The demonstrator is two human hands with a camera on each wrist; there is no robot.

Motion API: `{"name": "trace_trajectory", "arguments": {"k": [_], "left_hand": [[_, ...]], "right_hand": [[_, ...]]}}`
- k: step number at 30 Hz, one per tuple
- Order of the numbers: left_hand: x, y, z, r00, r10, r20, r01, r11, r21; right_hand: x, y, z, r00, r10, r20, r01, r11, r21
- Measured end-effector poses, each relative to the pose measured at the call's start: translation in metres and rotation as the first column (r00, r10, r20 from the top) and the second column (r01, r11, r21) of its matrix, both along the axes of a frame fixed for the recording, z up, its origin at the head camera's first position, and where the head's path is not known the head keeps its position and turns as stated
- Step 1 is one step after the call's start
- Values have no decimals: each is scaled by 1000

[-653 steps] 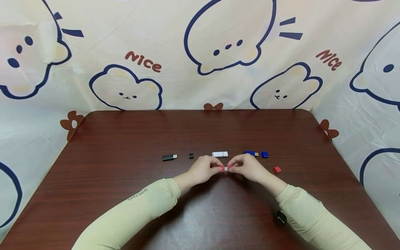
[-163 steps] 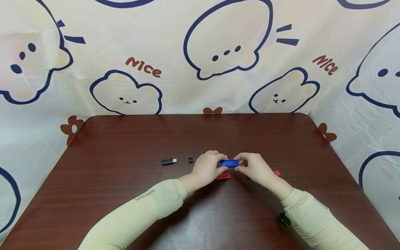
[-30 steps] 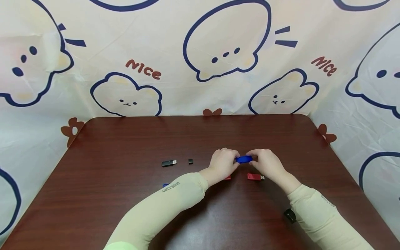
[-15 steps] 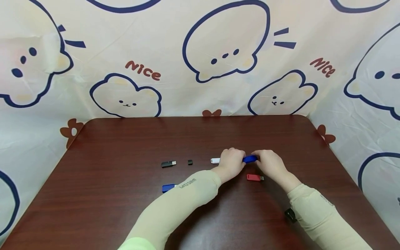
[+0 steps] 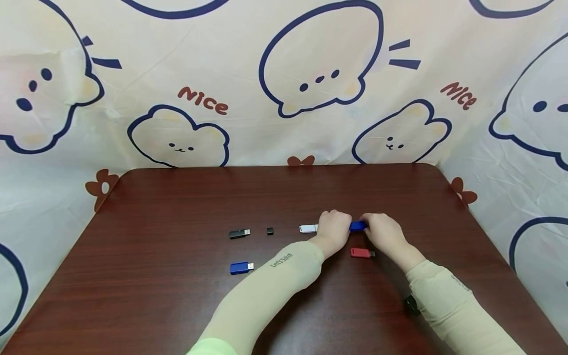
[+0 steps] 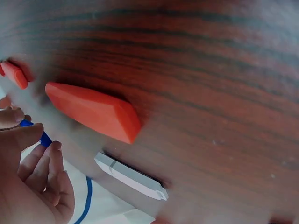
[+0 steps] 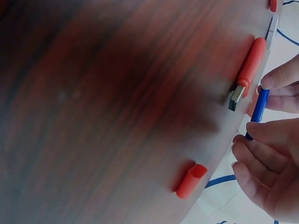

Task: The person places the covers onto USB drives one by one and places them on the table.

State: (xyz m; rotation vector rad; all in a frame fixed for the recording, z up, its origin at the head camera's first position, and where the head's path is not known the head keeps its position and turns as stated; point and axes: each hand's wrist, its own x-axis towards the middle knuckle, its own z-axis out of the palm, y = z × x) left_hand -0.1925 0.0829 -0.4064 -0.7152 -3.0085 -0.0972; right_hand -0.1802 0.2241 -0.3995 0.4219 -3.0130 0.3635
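Between both hands is a blue USB stick [image 5: 358, 226], its ends hidden by fingers. My left hand [image 5: 335, 230] pinches its left end, my right hand [image 5: 385, 236] its right end. Near the hands lies a red USB stick [image 5: 361, 253] with its metal plug bare, also in the right wrist view. The left wrist view shows a second, larger-looking red stick [image 6: 93, 112], hidden behind the left arm in the head view. A white USB stick [image 5: 308, 229] lies just left of the left hand. A loose red cap [image 7: 191, 181] shows in the right wrist view.
On the brown table [image 5: 177, 207] lie a black USB stick [image 5: 239, 233] with bare plug and a small black cap [image 5: 269, 230]. Another blue USB stick [image 5: 241, 267], plug bare, lies front left beside the left sleeve [image 5: 275, 281]. A printed cloth [image 5: 248, 138] borders the table's back.
Both hands held red pieces at first, then a blue stick near the middle. Over the last second they have shifted right with the blue stick, and the left arm has uncovered the front-left blue stick.
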Motion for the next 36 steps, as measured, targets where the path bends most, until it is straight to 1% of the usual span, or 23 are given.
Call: {"name": "trace_trajectory", "arguments": {"k": [10, 14, 20, 27, 33, 36], "left_hand": [[1, 11, -5, 1000, 7, 1, -7, 997, -82], [1, 14, -5, 1000, 13, 1, -13, 995, -101], [1, 16, -3, 1000, 12, 27, -9, 992, -127], [1, 16, -3, 999, 24, 22, -21, 994, -104], [-1, 16, -4, 997, 61, 51, -58, 996, -72], [-2, 17, -5, 995, 68, 68, -64, 996, -59]], "right_hand": [[-1, 5, -4, 1000, 10, 4, -11, 999, 37], [-1, 6, -4, 1000, 13, 13, -14, 999, 49], [0, 6, -2, 999, 17, 28, -18, 998, 67], [-1, 5, -1, 999, 30, 33, -33, 997, 75], [-2, 4, -1, 998, 26, 59, -32, 994, 107], [-2, 3, 0, 997, 21, 73, -30, 992, 124]]}}
